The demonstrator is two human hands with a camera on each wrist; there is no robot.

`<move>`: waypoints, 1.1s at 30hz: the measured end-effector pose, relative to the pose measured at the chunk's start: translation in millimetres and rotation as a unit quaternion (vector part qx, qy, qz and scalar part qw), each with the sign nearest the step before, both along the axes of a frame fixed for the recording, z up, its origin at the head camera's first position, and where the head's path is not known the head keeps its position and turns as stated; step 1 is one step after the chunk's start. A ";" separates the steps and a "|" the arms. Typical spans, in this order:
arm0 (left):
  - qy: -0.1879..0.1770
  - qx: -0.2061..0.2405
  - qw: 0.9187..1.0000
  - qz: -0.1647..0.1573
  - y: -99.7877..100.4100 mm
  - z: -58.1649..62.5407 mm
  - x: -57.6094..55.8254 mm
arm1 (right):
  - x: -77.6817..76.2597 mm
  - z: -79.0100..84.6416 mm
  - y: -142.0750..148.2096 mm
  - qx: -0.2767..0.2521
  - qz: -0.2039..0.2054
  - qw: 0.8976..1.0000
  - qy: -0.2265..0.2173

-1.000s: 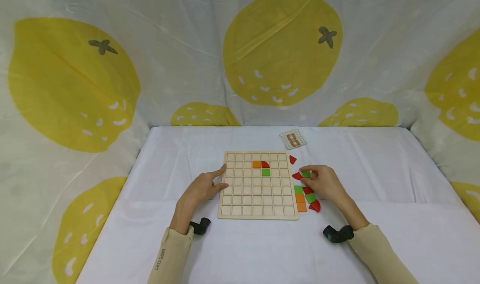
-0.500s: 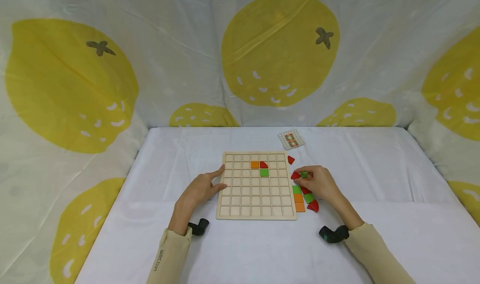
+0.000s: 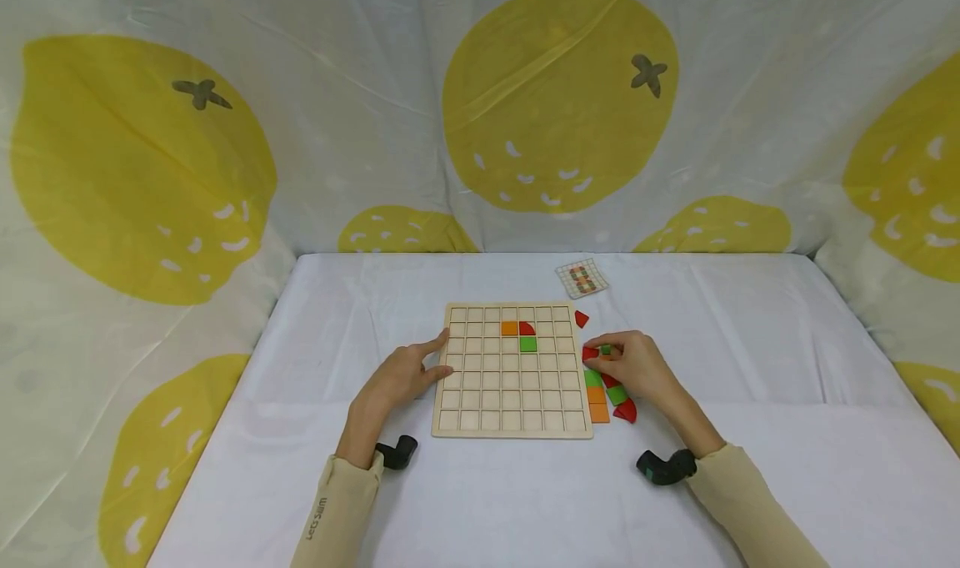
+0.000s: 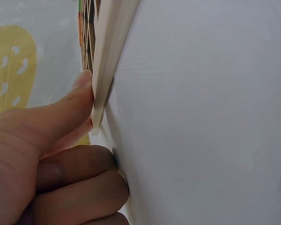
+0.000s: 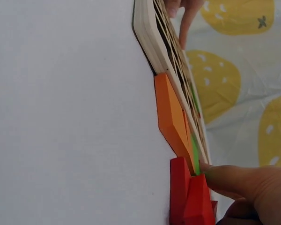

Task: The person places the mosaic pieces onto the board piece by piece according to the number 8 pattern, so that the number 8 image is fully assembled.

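My left hand (image 3: 400, 376) steadies the wooden grid board (image 3: 480, 401) at its left edge, thumb and index finger spread along the rim. In the left wrist view, the thumb (image 4: 68, 112) presses the board's edge while the lower fingers curl beneath. Beside the right edge, my right hand (image 3: 637, 364) pinches a red quarter-circle tile (image 3: 590, 354) between thumb and index finger, low by the table. A green tile (image 3: 606, 349) peeks out under that hand. On the board lie an orange square (image 3: 510, 328), a red quarter-circle (image 3: 527, 328) and a green square (image 3: 528, 344).
Right of the board, a green square (image 3: 593, 379) and orange squares (image 3: 598, 414) line its edge, with a green tile (image 3: 617, 395) and red tiles (image 3: 627, 410) alongside. Another red tile (image 3: 581, 319) lies near the top corner. A pattern card (image 3: 582, 278) sits behind.
The right hand has shifted slightly left toward the board's edge, and the red tile in its fingers has turned. My left hand stays at the board's left edge.
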State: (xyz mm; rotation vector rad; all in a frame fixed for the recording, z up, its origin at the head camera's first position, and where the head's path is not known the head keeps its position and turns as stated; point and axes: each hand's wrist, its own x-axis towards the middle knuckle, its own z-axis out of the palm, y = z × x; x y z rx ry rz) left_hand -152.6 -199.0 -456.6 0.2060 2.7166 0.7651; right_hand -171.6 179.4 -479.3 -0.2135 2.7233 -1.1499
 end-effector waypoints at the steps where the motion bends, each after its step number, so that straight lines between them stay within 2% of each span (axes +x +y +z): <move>1: 0.000 0.001 1.000 -0.001 -0.2 -0.1 -0.1 | -0.4 0.2 1.0 -0.001 0.002 1.000 -0.001; 14: 0.001 0.007 1.000 -0.002 -1.2 -0.7 0.1 | -8.6 -7.0 11.1 -0.009 0.023 1.000 0.016; 19: 0.003 0.012 1.000 -0.006 -1.4 -1.6 0.1 | -8.7 -4.5 12.7 -0.022 0.033 0.999 0.014; 25: 0.004 0.013 1.000 -0.004 -2.6 -0.7 0.6 | -7.5 2.3 -7.4 -0.049 0.091 0.995 0.011; 33: 0.004 0.013 1.000 -0.004 -0.7 -1.2 1.0 | -12.6 5.4 -42.7 -0.062 0.132 0.989 0.011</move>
